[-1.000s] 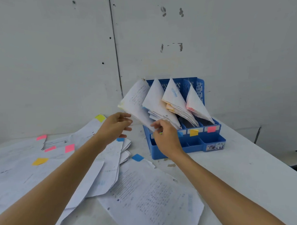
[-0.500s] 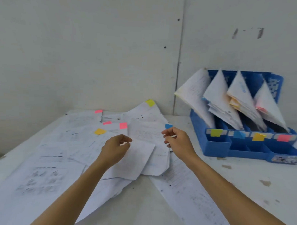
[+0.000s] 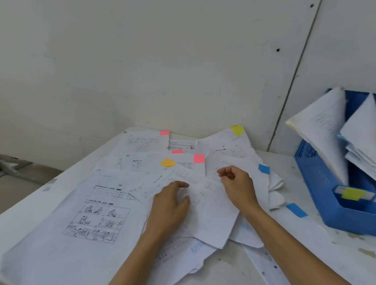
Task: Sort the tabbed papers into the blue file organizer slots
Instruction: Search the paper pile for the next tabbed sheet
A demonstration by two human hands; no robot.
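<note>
Loose printed papers point(image 3: 112, 209) with coloured tabs lie spread over the white table point(image 3: 304, 251). An orange tab point(image 3: 168, 162), pink tabs point(image 3: 199, 158), a yellow tab point(image 3: 237, 130) and blue tabs point(image 3: 264, 168) show among them. My left hand point(image 3: 171, 207) rests flat on the topmost sheet point(image 3: 206, 207) with fingers relaxed. My right hand point(image 3: 237, 185) hovers just right of it, fingers loosely curled, holding nothing. The blue file organizer point(image 3: 325, 184) stands at the right edge, cut off by the frame, with folded papers point(image 3: 323, 127) leaning in its slots and a yellow label point(image 3: 353, 193) on its front.
A white wall point(image 3: 158, 58) rises directly behind the table. The table's left edge drops to a grey floor with a metal frame point(image 3: 11, 165) at far left. Paint specks mark the bare tabletop at front right.
The view has swung left from the organizer to the paper pile. Both hands came away from the organizer slots; the left now lies flat on the top sheet, the right has opened slightly above it.
</note>
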